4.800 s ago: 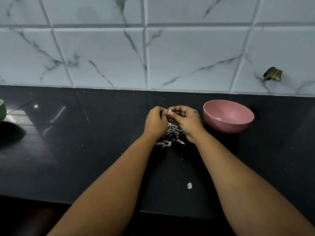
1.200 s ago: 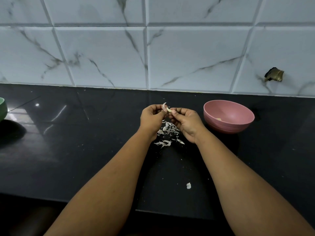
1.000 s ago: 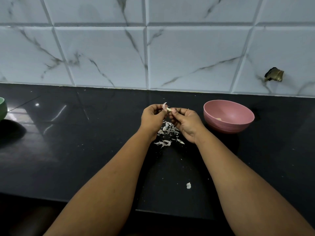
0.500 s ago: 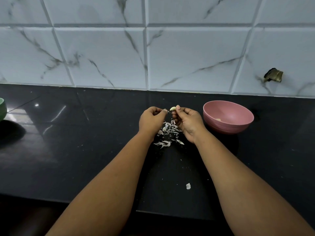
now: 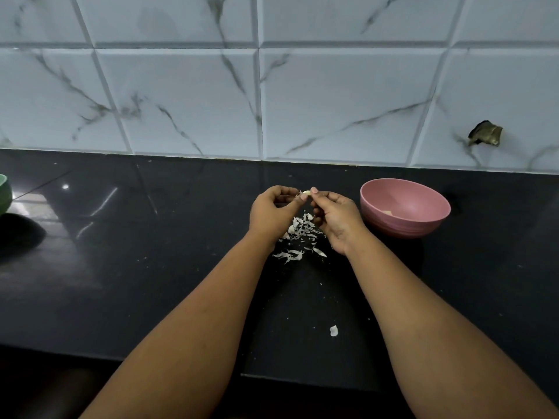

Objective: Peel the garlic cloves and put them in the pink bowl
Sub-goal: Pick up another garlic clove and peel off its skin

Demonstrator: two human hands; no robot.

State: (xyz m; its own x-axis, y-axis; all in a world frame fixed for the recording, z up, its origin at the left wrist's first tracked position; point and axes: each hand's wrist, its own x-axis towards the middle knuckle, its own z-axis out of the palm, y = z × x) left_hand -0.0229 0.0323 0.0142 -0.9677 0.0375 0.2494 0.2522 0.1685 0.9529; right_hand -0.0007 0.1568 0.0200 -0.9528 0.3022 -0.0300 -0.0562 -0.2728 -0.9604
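Observation:
My left hand (image 5: pixel 272 210) and my right hand (image 5: pixel 337 217) meet above the black counter (image 5: pixel 151 267). Between their fingertips is a small pale garlic clove (image 5: pixel 306 192); my right hand pinches it, and my left fingertips pinch a bit of skin at its left end. Below the hands lies a pile of white garlic skins (image 5: pixel 299 234) with one or two cloves in it. The pink bowl (image 5: pixel 405 225) stands just right of my right hand, with a pale piece (image 5: pixel 388 212) inside it.
A single white scrap (image 5: pixel 333 330) lies nearer the counter's front edge. A green bowl (image 5: pixel 4 192) shows at the far left edge. The marble-tiled wall (image 5: pixel 272 101) rises behind the counter, with a broken hole (image 5: pixel 484 136) at the right.
A curl of skin that stood up from the clove a second ago has come off. The clove now shows bare between the fingertips. The hands have stayed in place.

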